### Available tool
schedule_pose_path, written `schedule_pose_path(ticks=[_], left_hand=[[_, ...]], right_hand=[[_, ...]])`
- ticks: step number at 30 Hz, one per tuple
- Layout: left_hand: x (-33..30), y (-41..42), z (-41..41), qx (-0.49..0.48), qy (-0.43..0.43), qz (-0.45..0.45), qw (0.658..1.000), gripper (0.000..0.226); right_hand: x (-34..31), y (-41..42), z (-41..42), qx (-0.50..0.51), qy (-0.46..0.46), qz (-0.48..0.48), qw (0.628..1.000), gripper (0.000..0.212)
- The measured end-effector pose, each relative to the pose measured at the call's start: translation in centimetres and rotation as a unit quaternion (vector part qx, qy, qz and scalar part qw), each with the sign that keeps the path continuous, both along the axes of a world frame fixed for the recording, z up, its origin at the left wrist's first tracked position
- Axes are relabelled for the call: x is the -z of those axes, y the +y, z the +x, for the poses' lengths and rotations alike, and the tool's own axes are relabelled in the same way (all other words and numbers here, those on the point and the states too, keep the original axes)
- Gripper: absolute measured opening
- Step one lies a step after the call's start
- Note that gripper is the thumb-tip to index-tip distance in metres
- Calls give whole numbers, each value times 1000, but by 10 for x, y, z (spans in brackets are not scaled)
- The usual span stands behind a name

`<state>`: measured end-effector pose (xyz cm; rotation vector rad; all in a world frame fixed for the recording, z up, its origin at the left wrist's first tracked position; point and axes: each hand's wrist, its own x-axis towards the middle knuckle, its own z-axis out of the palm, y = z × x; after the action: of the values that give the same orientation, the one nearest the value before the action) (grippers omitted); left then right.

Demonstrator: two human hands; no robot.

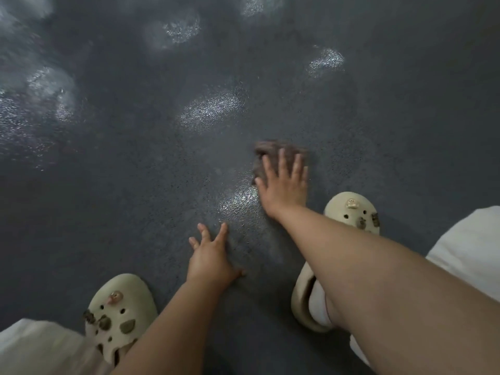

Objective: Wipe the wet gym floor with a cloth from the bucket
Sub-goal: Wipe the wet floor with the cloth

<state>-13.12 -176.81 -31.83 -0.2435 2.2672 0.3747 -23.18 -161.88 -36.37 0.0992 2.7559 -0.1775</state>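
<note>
My right hand [284, 185] lies flat with spread fingers on a brownish-grey cloth [266, 152], pressing it onto the dark speckled gym floor [135, 171]. The cloth is blurred and shows only past my fingertips and thumb. My left hand [211, 255] rests open on the floor nearer to me, fingers spread, holding nothing. Wet shiny patches glint on the floor, one [238, 201] between my two hands and another [211, 109] farther ahead. The bucket is not in view.
My feet wear pale green clogs with charms, the left one [119, 312] at the bottom left and the right one [351, 212] beside my right forearm. Light trouser legs [470, 247] show at both lower corners. More wet patches [40, 104] spread across the far left.
</note>
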Motion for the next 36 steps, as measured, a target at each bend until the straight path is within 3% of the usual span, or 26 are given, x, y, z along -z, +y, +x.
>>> schedule_pose_path(ticks=[3,5,9,13,22,31,36], left_hand=[[-6,-8,-6,6,-17,21,1000,111],[-12,-10,-7,-16,-17,37,999,109],[-33,-3,5,-58,21,46,997,101],[-63,7,27,-86,45,54,994,98],[-127,32,92,-74,66,46,994,99],[-118,60,83,-32,78,29,996,87],[-88,59,60,-41,69,38,996,78]], right_hand=[[-5,5,-7,143,-27,-4,989,64],[-13,-6,1,176,-55,-35,982,66],[-31,-25,41,32,-146,-66,987,65],[-57,-27,73,-99,-271,-97,952,62],[-132,-10,151,-20,-134,-158,978,35],[-130,-3,162,26,-90,-189,977,36],[-109,4,142,-34,-76,-149,985,48]])
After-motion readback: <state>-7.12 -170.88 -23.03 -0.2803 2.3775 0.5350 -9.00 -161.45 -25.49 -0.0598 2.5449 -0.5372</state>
